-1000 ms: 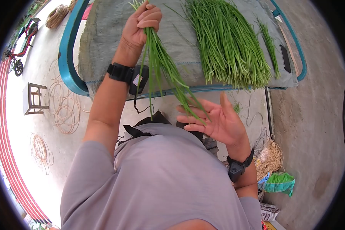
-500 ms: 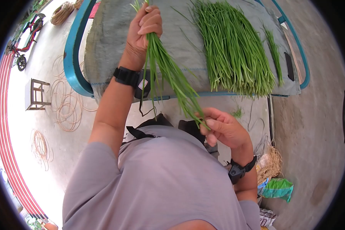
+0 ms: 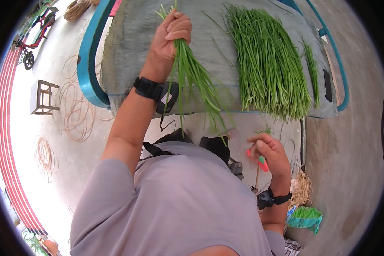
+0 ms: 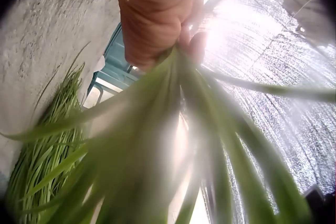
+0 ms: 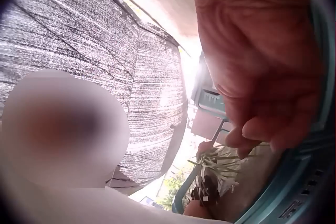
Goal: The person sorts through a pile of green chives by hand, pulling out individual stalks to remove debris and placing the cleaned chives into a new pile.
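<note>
My left hand (image 3: 171, 37) grips a bunch of green chives (image 3: 195, 77) near its pale ends, over the left part of the grey sheet (image 3: 136, 47). The long leaves fan out downward and toward me; up close in the left wrist view they blur below the fist. Apart from their tips, my right hand (image 3: 272, 154) is raised low on the right with its fingers curled in, and nothing shows in its grasp. In the right wrist view its fingertips (image 5: 254, 129) are bent close together. A large pile of chives (image 3: 271, 64) lies on the sheet to the right.
Beside the pile lie a thin bunch of chives (image 3: 312, 72) and a dark flat object (image 3: 327, 85). A blue metal frame (image 3: 88, 72) borders the sheet. Behind the right wrist are dry straw (image 3: 302, 187) and a green bag (image 3: 305, 217). A stool (image 3: 45, 97) and coiled cord (image 3: 77, 113) are at left.
My right hand was spread at the leaf tips, then its fingers closed in at them; now it has drawn away to the right and down, curled. My left hand keeps its grip.
</note>
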The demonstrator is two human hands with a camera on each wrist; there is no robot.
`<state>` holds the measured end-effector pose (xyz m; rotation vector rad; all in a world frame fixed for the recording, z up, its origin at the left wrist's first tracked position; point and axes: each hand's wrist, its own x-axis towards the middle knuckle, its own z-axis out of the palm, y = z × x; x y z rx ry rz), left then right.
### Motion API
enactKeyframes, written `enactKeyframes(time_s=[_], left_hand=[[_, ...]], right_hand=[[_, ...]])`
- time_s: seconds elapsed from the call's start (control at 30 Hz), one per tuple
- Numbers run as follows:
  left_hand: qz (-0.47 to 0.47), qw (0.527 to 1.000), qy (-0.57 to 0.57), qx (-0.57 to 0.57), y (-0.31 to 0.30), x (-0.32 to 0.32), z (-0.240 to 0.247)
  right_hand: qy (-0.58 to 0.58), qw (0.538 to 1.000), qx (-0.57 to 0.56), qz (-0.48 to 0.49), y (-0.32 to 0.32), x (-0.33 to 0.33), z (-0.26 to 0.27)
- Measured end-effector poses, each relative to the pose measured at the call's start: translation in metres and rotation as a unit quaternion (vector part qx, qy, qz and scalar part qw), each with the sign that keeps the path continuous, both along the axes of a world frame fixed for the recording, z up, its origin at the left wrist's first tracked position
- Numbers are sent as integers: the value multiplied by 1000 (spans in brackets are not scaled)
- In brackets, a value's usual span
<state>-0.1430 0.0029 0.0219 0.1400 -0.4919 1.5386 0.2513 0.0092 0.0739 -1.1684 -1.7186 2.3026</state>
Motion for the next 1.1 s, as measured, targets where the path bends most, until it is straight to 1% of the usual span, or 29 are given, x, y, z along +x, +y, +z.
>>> enactKeyframes(time_s=[0.03,0.1,0.17,0.2,0.23,0.3,0.4,0.5,0.6,0.67,0.77,1.0,1.1], left_hand=[[-2,1000,-5,-9,1,1,-1],[-20,1000,-14,-18,3,4,-4],[-52,998,-22,-20,5,6,-8],[-54,998,-23,-30,6,8,-8],[-55,997,-23,-40,6,10,-9],[-59,996,-28,-52,8,16,-10],[-64,996,-39,-58,10,22,-12],[-61,995,-44,-58,11,27,-14],[-53,996,-43,-61,11,30,-13],[-38,996,-36,-75,11,32,-10],[-59,996,-50,-44,12,33,-12],[-54,997,-43,-47,13,34,-14],[-42,996,-39,-64,12,35,-11]], right_hand=[[44,997,47,-31,-3,-5,3],[132,976,142,-96,-12,-22,13],[166,942,281,-79,-19,-39,30],[182,917,349,-69,-21,-48,38],[172,885,430,-43,-21,-55,46],[148,800,581,11,-17,-71,56],[132,724,674,66,-11,-94,51],[105,673,727,86,-12,-107,36],[97,668,736,54,-11,-111,24],[92,677,729,39,-12,-113,21],[91,678,729,30,-12,-115,21],[119,681,723,-5,-14,-118,16],[139,658,740,12,-10,-118,15]])
